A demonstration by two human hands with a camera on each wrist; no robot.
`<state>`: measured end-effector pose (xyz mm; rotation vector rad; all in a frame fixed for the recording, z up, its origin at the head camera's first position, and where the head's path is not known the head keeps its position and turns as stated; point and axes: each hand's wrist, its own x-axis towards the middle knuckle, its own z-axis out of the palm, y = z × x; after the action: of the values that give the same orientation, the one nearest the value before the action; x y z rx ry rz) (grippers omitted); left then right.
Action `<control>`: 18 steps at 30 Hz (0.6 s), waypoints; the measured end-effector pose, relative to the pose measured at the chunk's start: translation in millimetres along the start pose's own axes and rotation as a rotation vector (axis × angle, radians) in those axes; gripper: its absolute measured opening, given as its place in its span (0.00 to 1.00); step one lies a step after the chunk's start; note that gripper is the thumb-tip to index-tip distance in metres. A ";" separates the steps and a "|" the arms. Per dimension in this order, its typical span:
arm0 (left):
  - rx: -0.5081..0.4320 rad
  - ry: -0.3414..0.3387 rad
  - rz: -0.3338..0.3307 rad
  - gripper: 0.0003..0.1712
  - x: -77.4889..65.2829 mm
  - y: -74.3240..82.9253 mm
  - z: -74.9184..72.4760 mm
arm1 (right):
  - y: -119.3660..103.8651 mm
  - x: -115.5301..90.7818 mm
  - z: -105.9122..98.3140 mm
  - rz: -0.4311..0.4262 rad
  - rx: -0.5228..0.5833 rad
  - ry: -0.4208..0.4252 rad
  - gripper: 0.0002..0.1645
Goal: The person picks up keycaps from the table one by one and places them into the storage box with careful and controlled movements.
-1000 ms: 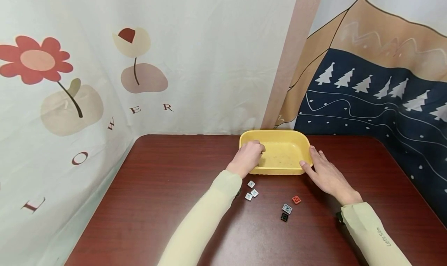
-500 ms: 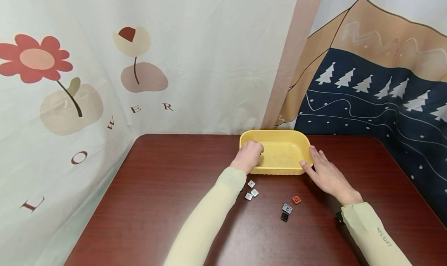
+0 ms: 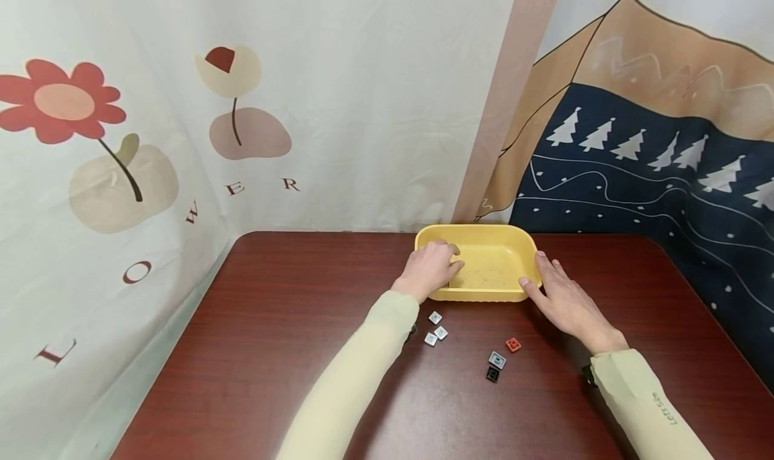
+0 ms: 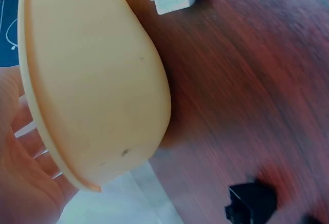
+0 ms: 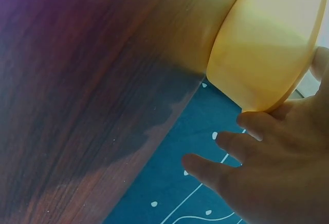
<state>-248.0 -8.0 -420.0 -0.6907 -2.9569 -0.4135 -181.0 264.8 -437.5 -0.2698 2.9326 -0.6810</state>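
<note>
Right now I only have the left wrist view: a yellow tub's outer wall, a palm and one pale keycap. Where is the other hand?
Observer: In the head view the right hand lies flat against the right rim of the tub, fingers straight.
Operator: And the left one?
Observer: The left hand sits over the tub's left rim. Whether it holds anything is hidden.
Operator: How many keycaps are out?
Observer: Six, on the table in front of the tub: three pale keycaps, a red keycap, a grey keycap and a black keycap.
</note>
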 end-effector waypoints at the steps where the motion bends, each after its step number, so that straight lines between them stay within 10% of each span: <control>1: -0.010 0.002 -0.003 0.17 -1.8 -0.8 -1.2 | -0.4 0.2 0.1 0.000 0.001 0.000 0.56; 18: 0.030 0.119 0.157 0.24 -36.7 -5.4 -15.9 | -2.6 -3.1 -0.1 0.000 0.025 -0.012 0.56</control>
<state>-217.4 -32.6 -411.0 -0.8559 -2.7677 -0.3824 -177.6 263.2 -436.1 -0.2709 2.9104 -0.7124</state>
